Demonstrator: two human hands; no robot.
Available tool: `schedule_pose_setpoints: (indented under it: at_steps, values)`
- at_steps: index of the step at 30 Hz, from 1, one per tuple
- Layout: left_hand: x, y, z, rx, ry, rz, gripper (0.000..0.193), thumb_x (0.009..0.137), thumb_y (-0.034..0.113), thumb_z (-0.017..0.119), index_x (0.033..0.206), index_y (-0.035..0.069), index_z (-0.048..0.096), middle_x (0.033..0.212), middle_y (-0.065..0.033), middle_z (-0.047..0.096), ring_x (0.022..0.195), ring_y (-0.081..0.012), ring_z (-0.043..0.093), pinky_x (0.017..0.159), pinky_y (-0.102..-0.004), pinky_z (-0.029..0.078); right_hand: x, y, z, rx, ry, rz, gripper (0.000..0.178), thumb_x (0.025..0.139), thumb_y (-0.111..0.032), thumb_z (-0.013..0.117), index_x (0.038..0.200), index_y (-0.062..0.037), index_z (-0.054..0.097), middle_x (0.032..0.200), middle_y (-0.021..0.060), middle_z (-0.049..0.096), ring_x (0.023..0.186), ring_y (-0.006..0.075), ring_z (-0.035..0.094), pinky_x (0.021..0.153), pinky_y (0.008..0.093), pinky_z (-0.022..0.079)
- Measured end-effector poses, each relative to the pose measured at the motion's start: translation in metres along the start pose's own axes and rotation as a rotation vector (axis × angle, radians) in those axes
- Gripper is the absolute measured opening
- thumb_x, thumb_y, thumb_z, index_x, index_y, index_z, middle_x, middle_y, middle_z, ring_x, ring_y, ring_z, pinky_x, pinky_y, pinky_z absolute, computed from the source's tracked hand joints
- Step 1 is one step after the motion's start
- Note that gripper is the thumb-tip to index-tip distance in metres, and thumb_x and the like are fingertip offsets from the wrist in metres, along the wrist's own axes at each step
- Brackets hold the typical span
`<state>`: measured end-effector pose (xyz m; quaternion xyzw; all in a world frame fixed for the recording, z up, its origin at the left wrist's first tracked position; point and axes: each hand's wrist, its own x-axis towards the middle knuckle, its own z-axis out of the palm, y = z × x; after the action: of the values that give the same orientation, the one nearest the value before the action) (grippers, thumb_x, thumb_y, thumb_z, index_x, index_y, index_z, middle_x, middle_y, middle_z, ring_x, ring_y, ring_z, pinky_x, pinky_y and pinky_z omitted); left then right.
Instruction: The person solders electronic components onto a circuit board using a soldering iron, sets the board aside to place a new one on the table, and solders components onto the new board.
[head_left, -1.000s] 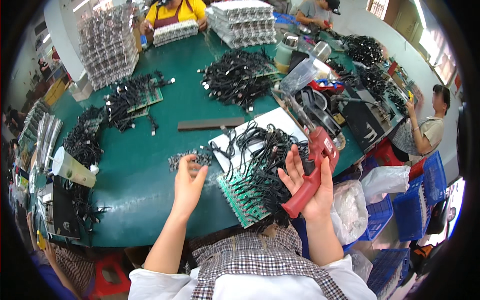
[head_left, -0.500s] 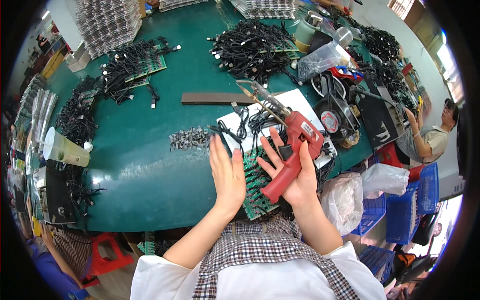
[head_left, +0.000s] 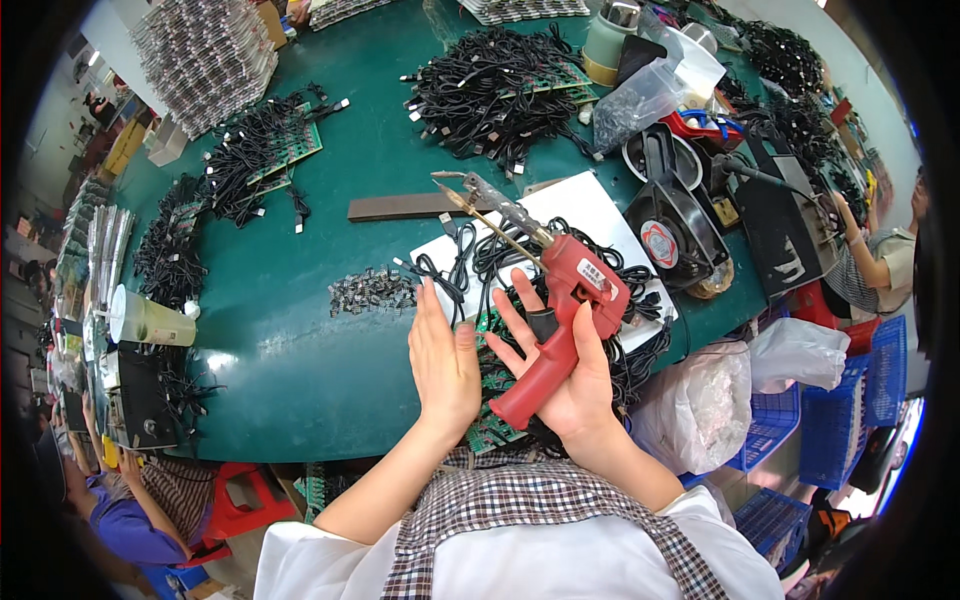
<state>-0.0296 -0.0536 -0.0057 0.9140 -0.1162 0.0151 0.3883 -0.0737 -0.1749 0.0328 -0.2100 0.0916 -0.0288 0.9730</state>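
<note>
A red soldering gun (head_left: 588, 278) with a metal tip and a thin feed tube lies across my right hand (head_left: 583, 402), its tip pointing away to the left. The thumb rests along its body while the fingers are spread behind it. My left hand (head_left: 446, 372) is held flat, fingers stretched out, touching no tool. Under the hands are green circuit boards (head_left: 492, 432) with black cables, partly hidden. Just beyond, a white sheet (head_left: 590, 205) carries coiled black cables (head_left: 458, 268). Left of it is a pile of small dark metallic parts (head_left: 372, 291).
A dark flat bar (head_left: 398, 207) lies beyond the sheet. Cable bundles with boards (head_left: 495, 95) stand farther back. To the right are a black fan-like device (head_left: 675, 235) and plastic bags (head_left: 705, 410). A plastic cup (head_left: 150, 322) stands at the left edge of the green table (head_left: 290, 390).
Both hands and the soldering gun sit slightly farther left and lower in the picture. The whole view has shifted and turned a little. My grip looks the same.
</note>
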Motion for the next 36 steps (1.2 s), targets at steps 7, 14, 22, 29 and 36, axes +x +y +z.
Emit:
schedule_pose_setpoints:
  at_steps: [7,14,22,29,36]
  values:
    - [-0.007,-0.033,0.017,-0.401,0.131,0.020,0.069,0.093,0.049,0.024,0.136,-0.005,0.020,0.135,-0.0228,0.032,0.123,-0.0344,0.032,0.104,-0.0404,0.021,0.002,0.005,0.002,-0.046,-0.002,0.027,0.058,0.090,-0.048,0.040,0.139,-0.0214,0.022,0.141,0.0096,0.030,0.132,0.0291,0.024,0.102,0.0519,0.024]
    - [-0.032,-0.025,-0.042,-0.951,-0.446,-0.664,0.035,0.083,0.004,0.059,0.114,-0.004,0.047,0.097,-0.0108,0.061,0.078,-0.0115,0.060,0.064,-0.0220,0.048,0.001,0.000,-0.001,0.050,-0.040,0.010,0.054,0.091,-0.043,0.041,0.137,-0.0180,0.025,0.139,0.0063,0.034,0.129,0.0269,0.030,0.100,0.0513,0.030]
    - [-0.030,-0.012,-0.058,-1.152,-0.285,-0.326,0.035,0.081,0.002,0.058,0.114,-0.001,0.047,0.098,-0.0083,0.061,0.085,-0.0143,0.062,0.067,-0.0274,0.052,-0.003,-0.025,-0.012,0.750,-0.215,0.336,0.059,0.084,-0.043,0.056,0.129,-0.0109,0.035,0.127,0.0089,0.044,0.110,0.0236,0.050,0.086,0.0415,0.045]
    - [-0.011,0.038,-0.071,-1.576,-0.621,-0.377,0.032,0.089,0.016,0.044,0.117,0.000,0.048,0.092,-0.0105,0.060,0.077,-0.0245,0.061,0.070,-0.0368,0.052,-0.091,-0.080,0.024,0.338,-0.346,-0.028,0.055,0.088,-0.040,0.052,0.134,-0.0178,0.032,0.133,0.0077,0.036,0.103,0.0204,0.051,0.077,0.0365,0.052]
    - [-0.029,0.038,-0.162,-1.647,-0.546,-0.097,0.043,0.092,0.029,0.037,0.119,-0.004,0.046,0.077,-0.0093,0.056,0.054,-0.0135,0.051,0.040,-0.0241,0.045,-0.138,-0.081,-0.024,0.334,-0.208,-0.143,0.049,0.087,-0.035,0.055,0.127,-0.0144,0.037,0.117,0.0073,0.046,0.087,0.0159,0.053,0.069,0.0310,0.052]
